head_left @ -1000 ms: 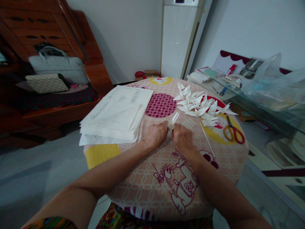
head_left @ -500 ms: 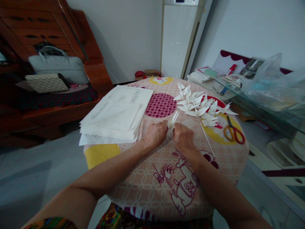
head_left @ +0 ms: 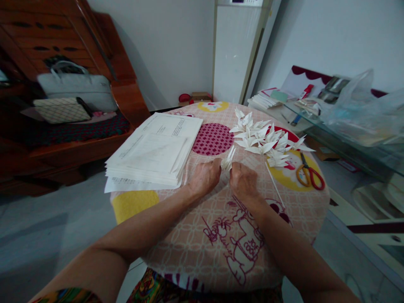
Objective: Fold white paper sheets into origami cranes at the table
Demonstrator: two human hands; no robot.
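very little has shifted over the last second. the left hand [head_left: 205, 176] and right hand [head_left: 243, 181] have edged a touch farther from the body, and the folded paper piece [head_left: 227, 159] has gone with them, its pointed flaps still fanning up and away between the knuckles. both hands keep a closed grip on it, fingertips pinched on its lower end from either side, low over the tabletop [head_left: 189, 235] near its middle. judged from so small a move, the work on this one piece is still going on: it has not been let go and lies well apart from the heap of finished paper cranes [head_left: 265, 136] farther back on the right. nothing else on the cloth has moved.

a thin white stick [head_left: 274, 183] lies just right of the right hand, and orange-and-red scissors [head_left: 309, 174] sit near the right edge. a stack of printed sheets [head_left: 154, 151] lies to the left of the hands.

as for writing, the top sheets carry lines of print, too small and blurred to read. the tablecloth bears a dark red cartoon drawing [head_left: 240, 244] with a few characters on it that cannot be made out. no brand shows.
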